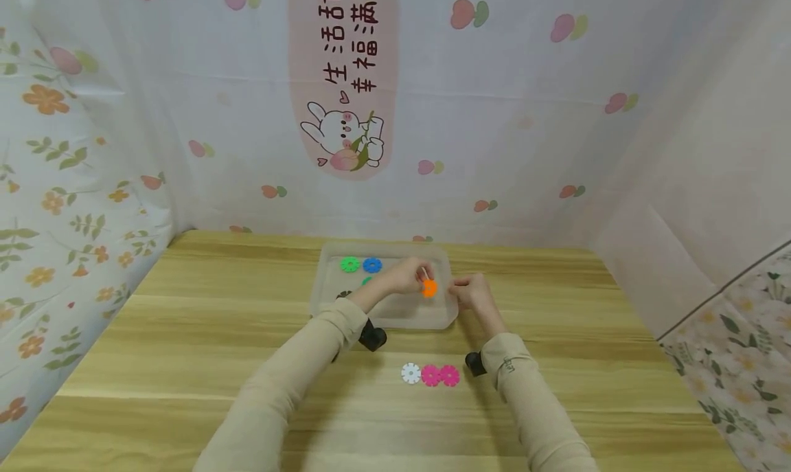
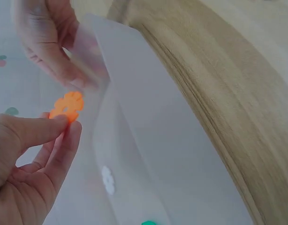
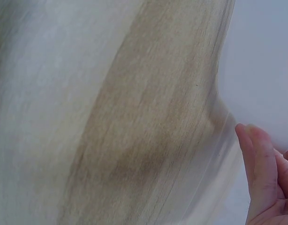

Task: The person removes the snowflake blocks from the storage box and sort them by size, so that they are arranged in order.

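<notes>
A translucent plastic tray (image 1: 383,323) stands on the wooden table. Over its right part, my left hand (image 1: 404,276) pinches an orange flower-shaped disc (image 2: 69,105) between thumb and fingers. Across from it, my right hand (image 1: 472,291) grips the tray's right wall; in the right wrist view, its fingers (image 3: 259,154) lie along the edge. Inside the tray are a light green disc (image 1: 349,264), a blue disc (image 1: 372,265), a white disc (image 2: 108,180) and a darker green one (image 2: 148,223), mostly cut off. My left arm partly covers a dark disc (image 1: 344,294).
In front of the tray, a white disc (image 1: 410,373) lies beside two pink discs (image 1: 430,375) that touch each other. Wood-grain table (image 1: 204,334) extends to both sides. Patterned cloth (image 1: 494,115) hangs behind and at the sides.
</notes>
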Demonstrator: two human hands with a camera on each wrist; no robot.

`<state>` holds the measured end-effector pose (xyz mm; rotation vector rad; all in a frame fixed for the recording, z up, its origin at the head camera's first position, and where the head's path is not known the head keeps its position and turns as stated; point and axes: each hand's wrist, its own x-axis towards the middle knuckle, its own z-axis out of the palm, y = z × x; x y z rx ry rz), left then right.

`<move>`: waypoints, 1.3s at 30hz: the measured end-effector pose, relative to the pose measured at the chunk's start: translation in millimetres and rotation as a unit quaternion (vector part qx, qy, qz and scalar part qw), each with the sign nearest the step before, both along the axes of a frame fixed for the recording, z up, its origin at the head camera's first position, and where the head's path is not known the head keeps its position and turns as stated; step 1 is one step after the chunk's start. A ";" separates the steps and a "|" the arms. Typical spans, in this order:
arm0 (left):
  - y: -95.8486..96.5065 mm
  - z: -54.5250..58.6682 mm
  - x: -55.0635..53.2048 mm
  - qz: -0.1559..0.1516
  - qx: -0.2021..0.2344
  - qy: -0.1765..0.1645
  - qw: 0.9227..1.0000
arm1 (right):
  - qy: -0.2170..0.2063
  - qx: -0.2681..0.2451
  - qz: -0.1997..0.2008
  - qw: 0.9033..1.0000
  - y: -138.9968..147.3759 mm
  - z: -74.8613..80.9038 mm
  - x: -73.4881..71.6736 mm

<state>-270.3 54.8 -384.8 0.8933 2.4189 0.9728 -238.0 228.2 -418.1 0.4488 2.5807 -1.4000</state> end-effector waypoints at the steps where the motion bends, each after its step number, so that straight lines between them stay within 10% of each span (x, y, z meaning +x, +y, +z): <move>1: -2.5 -0.1 0.9 -0.002 0.002 -0.003 1.000 | 0.000 -0.001 0.000 1.000 0.5 -0.7 -0.3; 18: -49.1 6.2 43.5 -0.052 0.054 -0.002 0.997 | -0.020 0.012 0.002 1.000 -0.7 3.3 0.5; 39: -78.7 -29.8 78.0 -0.154 -0.031 -0.161 0.975 | -0.011 0.016 0.000 1.000 -0.7 3.7 -1.0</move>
